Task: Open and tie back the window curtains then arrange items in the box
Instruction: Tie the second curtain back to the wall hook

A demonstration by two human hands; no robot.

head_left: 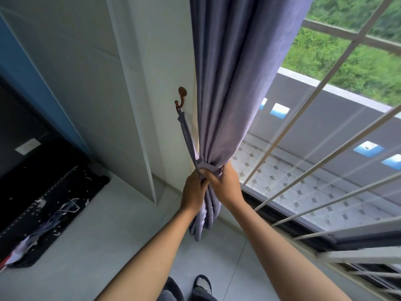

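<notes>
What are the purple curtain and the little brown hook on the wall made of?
The curtain looks like soft woven cloth with a matte finish: it hangs in folds and bunches where both hands squeeze it. The hook looks like metal with a coppery-brown coat, judging by its thin curved shape and slight shine, though it could be plastic.
</notes>
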